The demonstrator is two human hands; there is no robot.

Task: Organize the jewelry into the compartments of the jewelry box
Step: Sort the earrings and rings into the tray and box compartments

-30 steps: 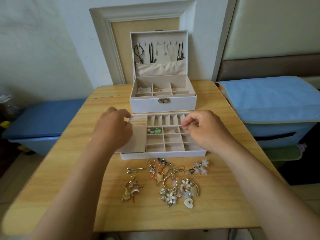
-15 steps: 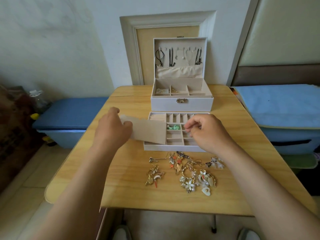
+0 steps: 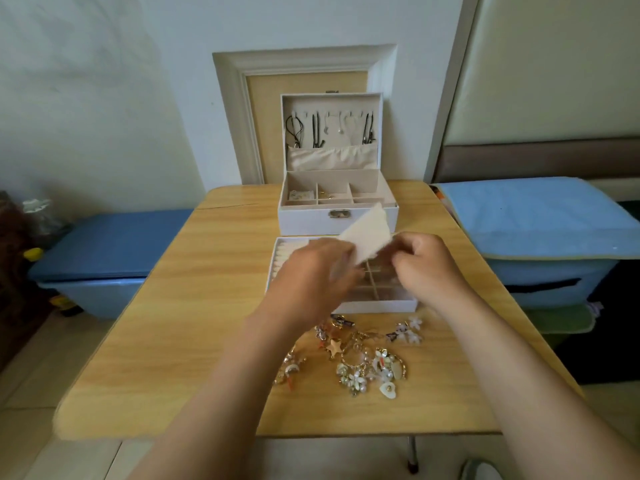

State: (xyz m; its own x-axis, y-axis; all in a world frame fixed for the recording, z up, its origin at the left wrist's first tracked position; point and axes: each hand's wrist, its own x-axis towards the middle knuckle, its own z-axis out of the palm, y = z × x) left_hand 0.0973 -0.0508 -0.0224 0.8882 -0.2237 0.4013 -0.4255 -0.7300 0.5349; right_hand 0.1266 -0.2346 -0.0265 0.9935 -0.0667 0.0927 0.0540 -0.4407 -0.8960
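Note:
A white jewelry box (image 3: 337, 221) stands open at the table's far side, necklaces hanging in its lid. In front of it lies its removable compartment tray (image 3: 377, 303). Over the tray my left hand (image 3: 311, 282) holds a beige flat pad (image 3: 367, 237), tilted up to the right. My right hand (image 3: 424, 268) hovers beside the pad's right end with curled fingers; whether it touches the pad is unclear. A heap of loose jewelry (image 3: 360, 362), gold rings, flowers and a star charm, lies on the table just before the tray.
The wooden table (image 3: 194, 306) is flanked by a blue bin (image 3: 104, 258) on the left and a blue cloth-covered bin (image 3: 540, 230) on the right. A picture frame (image 3: 239, 116) leans on the wall behind the box.
My left hand lifted the beige pad off the tray's left part, carried it left, then swung it up over the tray toward my right hand. The camera view also shifted.

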